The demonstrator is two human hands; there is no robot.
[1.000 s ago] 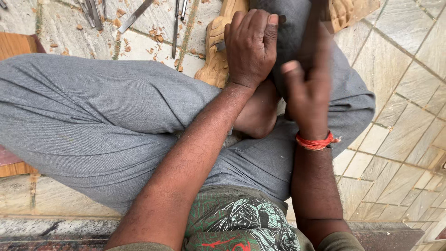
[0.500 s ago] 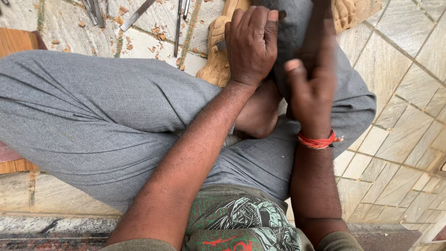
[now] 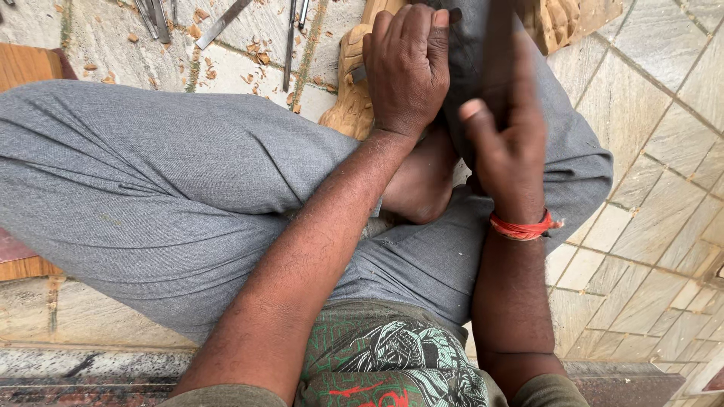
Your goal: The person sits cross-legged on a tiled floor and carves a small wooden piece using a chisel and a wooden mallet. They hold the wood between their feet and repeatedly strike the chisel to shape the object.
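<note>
floor (image 3: 664, 151): stone tiles, wood chips scattered at top left
legs (image 3: 151, 181): crossed, grey trousers, fill most of the frame; bare foot (image 3: 422, 188) tucked under the hands
carving (image 3: 351, 98): pale wood block, lies across the lap at top centre, mostly hidden by left hand and knee; a carved end (image 3: 566, 19) shows top right
shirt (image 3: 392, 362): green print, bottom centre
left hand (image 3: 407, 68): forearm runs up from bottom centre, palm down on carving, fingers clenched over a small metal tool, likely a chisel (image 3: 358, 73); only its end shows at the thumb side
right hand (image 3: 509, 143): forearm upright at right, hand raised just beside the left, blurred; fingers curled round a dark upright handle (image 3: 498, 45), likely a mallet, thumb sticking out
wrist thread (image 3: 520, 226): red, on right wrist
spare tools (image 3: 219, 22): metal chisels on the floor, top left, well apart from the hands
risk: judged, a strike landing off the tool could hit the left knuckles, since the hands are so close
risk 2: tool could slip off the wood toward foot or thigh; carving rests on the lap only, no clamp seen
</note>
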